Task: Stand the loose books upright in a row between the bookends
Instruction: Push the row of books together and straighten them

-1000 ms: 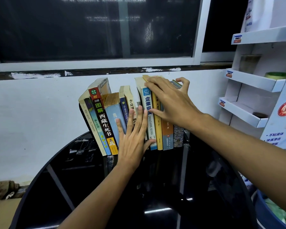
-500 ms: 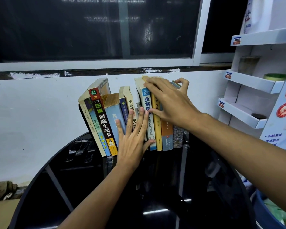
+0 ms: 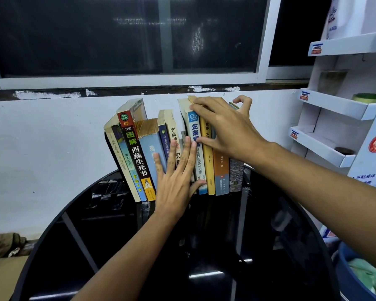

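A: Right hand [image 3: 226,131] barely shifted, fingers hooked over the tops of the right-end books [image 3: 220,170].
B: Left hand [image 3: 174,181] stayed flat, fingers straight, on middle spines; the row, far on the table [image 3: 226,246], leaned left, so squaring remained

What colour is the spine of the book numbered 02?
The 02 book's spine is black, red at the top, yellow at the foot; head view.
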Demonstrator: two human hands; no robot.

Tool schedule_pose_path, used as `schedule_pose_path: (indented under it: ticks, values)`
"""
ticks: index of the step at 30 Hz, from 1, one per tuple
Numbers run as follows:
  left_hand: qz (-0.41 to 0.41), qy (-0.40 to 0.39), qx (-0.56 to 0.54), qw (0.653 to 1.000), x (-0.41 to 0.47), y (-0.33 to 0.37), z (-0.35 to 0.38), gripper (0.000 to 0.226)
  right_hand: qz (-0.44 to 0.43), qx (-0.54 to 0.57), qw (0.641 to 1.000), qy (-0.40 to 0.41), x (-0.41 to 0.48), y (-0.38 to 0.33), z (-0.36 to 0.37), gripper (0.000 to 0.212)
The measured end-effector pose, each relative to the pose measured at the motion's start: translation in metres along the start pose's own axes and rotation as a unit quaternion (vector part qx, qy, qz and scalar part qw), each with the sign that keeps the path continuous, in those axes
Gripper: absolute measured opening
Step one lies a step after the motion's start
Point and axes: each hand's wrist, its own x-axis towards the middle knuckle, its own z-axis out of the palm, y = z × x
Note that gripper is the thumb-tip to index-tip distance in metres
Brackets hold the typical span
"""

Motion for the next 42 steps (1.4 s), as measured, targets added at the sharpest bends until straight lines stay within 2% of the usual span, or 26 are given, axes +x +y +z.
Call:
schedule_pose_path:
  ticks: [20,25,28,36,42]
  values:
    - [-0.004,-0.008,0.000,1.000,0.000,0.001,-0.003,0.104,-0.006,-0.005,1.000,-0.002,-0.002,-0.001,0.001,0.074]
    - [0.006,0.005,-0.044,0.999,-0.001,0.010,-0.012,0.101,-0.065,0.042,0.995,-0.064,-0.003,0.027,-0.010,0.089]
    - [0.023,0.003,-0.041,0.999,0.001,0.023,-0.013,0.101,-0.110,0.045,0.989,-0.082,-0.003,0.046,-0.016,0.090]
    - [0.007,-0.012,-0.030,0.999,0.005,0.033,0.000,0.103,-0.112,0.124,0.980,-0.110,0.003,0.063,-0.015,0.085]
    - [0.007,-0.018,-0.014,1.000,0.005,0.033,0.003,0.102,-0.099,0.152,0.979,-0.091,0.002,0.063,-0.009,0.083]
